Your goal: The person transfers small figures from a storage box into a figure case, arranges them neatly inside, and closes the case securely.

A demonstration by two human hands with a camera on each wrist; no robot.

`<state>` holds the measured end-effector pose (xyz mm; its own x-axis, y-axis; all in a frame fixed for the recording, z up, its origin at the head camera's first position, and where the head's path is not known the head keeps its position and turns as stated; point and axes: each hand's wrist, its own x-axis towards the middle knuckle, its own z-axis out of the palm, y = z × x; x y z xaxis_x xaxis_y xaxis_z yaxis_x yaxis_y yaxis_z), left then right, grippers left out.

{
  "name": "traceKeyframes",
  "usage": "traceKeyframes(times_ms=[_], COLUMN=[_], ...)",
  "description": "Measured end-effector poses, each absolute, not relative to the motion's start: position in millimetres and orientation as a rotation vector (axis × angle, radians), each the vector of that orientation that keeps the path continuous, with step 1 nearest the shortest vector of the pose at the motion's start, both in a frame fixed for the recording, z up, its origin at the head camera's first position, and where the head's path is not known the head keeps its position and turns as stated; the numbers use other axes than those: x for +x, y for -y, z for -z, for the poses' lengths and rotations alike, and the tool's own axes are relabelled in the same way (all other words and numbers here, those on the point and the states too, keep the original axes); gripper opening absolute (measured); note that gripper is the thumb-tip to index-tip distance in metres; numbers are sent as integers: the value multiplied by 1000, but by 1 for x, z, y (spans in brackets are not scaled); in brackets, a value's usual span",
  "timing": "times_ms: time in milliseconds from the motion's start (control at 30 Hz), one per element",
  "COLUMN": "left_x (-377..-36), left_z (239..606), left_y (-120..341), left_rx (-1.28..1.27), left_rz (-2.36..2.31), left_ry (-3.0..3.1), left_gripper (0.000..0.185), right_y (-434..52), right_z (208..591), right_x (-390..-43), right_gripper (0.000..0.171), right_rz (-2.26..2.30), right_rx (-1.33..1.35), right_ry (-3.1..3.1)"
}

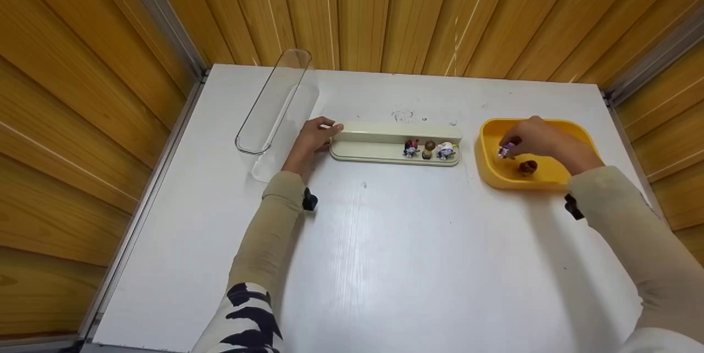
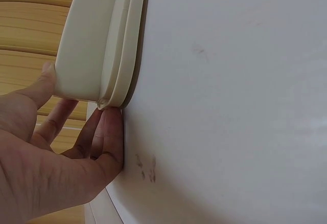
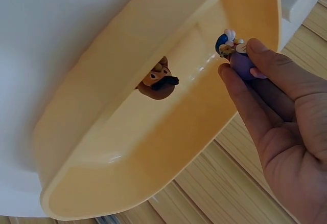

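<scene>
My left hand (image 1: 315,136) grips the left end of a long cream display base (image 1: 374,150), its thumb on the raised back part and its fingers at the end near the table. Three small figurines (image 1: 429,149) stand side by side toward the base's right end. At the right, my right hand (image 1: 536,136) pinches a small purple figurine (image 3: 241,63) with white and blue parts between thumb and fingers. It is held over the yellow bin (image 1: 489,178). In the bin lies a brown figurine (image 3: 157,81) with a dark moustache, partly hidden by the wall in the right wrist view.
A clear plastic cover (image 1: 275,103) stands on the white table (image 1: 385,265) at the back left, beyond my left hand. Wood-patterned panels (image 1: 363,12) border the table at the back and both sides.
</scene>
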<state>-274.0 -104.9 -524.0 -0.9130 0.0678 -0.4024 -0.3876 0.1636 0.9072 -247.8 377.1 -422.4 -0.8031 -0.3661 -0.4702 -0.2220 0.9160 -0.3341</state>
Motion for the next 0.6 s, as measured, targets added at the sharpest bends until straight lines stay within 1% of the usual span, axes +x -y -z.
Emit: traceKeyframes(times_ms=[600], left_x=[-275], left_z=[524], left_y=[105], left_rx=[-316], left_rz=[-1784], left_ry=[-2110], left_gripper=[42], right_y=[-372], right_z=[405], right_x=[-244], right_gripper=[28], right_rz=[354], right_rx=[-421], right_ry=[-2590])
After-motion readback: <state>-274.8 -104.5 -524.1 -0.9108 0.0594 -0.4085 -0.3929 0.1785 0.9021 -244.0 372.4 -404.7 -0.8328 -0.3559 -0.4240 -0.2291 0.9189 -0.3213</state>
